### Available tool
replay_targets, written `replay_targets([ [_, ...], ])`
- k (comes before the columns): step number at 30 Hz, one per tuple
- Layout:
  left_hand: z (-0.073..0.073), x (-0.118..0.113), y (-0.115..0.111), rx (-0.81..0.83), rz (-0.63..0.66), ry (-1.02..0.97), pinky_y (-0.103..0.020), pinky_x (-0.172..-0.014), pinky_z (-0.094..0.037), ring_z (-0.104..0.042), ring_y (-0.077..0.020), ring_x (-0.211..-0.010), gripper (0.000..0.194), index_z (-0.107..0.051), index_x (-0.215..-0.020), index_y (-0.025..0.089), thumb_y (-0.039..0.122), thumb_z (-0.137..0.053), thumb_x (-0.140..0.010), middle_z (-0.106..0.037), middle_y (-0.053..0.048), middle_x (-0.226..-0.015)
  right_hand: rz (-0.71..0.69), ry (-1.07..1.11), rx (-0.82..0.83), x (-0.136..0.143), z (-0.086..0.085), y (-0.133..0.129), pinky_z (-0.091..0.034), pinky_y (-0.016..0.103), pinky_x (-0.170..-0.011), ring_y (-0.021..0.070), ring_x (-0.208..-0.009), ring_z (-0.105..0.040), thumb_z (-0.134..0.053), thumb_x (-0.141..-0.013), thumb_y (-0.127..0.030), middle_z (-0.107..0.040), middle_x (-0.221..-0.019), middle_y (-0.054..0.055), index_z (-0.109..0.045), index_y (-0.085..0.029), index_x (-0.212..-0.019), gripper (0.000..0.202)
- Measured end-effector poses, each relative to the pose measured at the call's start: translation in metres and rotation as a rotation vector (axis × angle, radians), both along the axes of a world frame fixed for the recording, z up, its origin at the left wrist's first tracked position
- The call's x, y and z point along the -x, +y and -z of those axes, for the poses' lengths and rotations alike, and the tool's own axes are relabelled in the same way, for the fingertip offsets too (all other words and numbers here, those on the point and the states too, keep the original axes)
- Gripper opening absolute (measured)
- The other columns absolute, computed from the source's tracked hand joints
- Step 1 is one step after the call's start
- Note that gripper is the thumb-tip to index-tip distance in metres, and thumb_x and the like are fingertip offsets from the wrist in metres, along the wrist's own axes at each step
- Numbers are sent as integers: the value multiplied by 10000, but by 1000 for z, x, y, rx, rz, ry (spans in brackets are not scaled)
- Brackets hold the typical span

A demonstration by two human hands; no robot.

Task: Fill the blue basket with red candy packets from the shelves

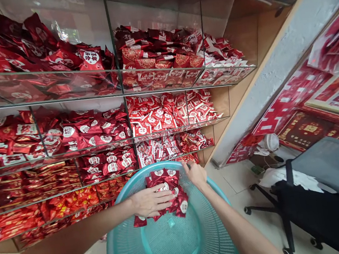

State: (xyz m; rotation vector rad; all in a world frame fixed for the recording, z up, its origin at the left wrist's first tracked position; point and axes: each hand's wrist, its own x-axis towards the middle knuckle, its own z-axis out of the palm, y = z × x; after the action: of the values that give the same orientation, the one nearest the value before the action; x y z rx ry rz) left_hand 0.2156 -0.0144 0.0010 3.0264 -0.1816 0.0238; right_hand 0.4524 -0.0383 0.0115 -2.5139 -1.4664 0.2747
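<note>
Left hand [150,201]: palm down, fingers [164,200] straight out with narrow gaps, not clamped on anything I can see. They lie on top of the packets [182,203] in the basket [173,246].

Packets: dark red, white round labels. Pile sits under the left fingers and sticks out past the tips, also on their far side. One packet is on the near side of the left hand, close to the wrist. Bare basket floor shows nearer the body than the left fingers. Bottom of the pile is hidden, no count.

Right hand [197,175]: fingers bent and closed on the far right of the rim [141,173], so clamped on the basket. Tips partly hidden. Right fingers are just beyond the packets and to the right of the left fingers; hands not touching.

Basket: green-blue, mesh wall, round, mouth up.

Beyond both hands: shelf unit [246,92], glass fronts and dividers, rows of red shelf packs [90,57]. Lower rows left of the left fingers run more orange.

Right of the right fingers, well apart: office chair [313,207], white cloth [299,179] on it. Behind the chair, red boxes [310,128].
</note>
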Motion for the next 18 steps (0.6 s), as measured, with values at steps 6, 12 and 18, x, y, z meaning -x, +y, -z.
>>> replay_targets([
  [6, 11, -6, -13, -117, 5, -37, -422, -1141, -118, -120, -172, -1370, 546, -387, -1322, 174, 340, -515, -817, -249, -72, -1469, -8, -10, -2, 1, 0, 2, -413, 313, -794, 227, -921, -627, -195, -884, -556, -684, -924, 135, -626, -194, -976, 570],
  [12, 12, -20, -28, -122, -7, -87, -424, -1115, -212, -232, -183, -1344, 551, -439, -1278, 185, 412, -542, -786, -340, -87, -1430, -3, -1, 17, 1, 0, 3, -405, 308, -807, 219, -933, -624, -185, -889, -546, -684, -922, 129, -629, -195, -988, 575],
  [18, 32, -53, -54, -307, 47, -194, -409, -1087, -261, -391, -161, -1258, 338, -519, -1190, 209, 197, -417, -868, -480, -49, -1341, -7, -2, 15, 1, -1, 4, -406, 309, -796, 231, -937, -623, -178, -888, -543, -682, -932, 132, -632, -197, -978, 578],
])
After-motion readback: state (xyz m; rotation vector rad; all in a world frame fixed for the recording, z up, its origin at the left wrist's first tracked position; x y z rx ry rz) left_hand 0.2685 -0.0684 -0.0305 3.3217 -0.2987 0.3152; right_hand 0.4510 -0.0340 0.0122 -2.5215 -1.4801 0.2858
